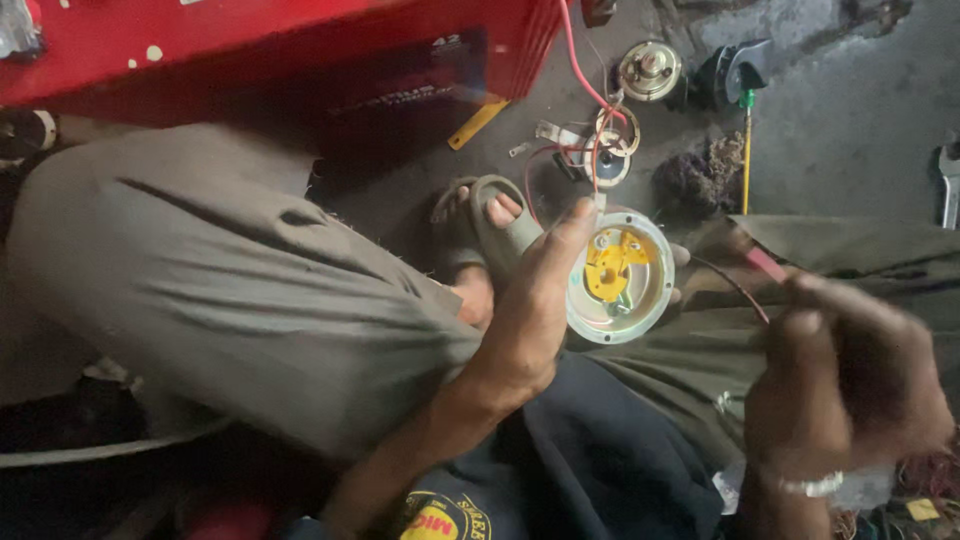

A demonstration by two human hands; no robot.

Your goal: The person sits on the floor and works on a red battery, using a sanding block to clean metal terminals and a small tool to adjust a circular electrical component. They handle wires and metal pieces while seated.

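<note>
Grey floor (850, 130) lies under my knees. My left hand (530, 300) grips a round metal disc (620, 280) over my lap, open side up. My right hand (850, 380), just right of it, pinches a thin red wire (740, 290) leading toward the disc.

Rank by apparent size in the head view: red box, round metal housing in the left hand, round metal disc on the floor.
1. red box
2. round metal housing, nearer the camera, held by the left hand
3. round metal disc
</note>
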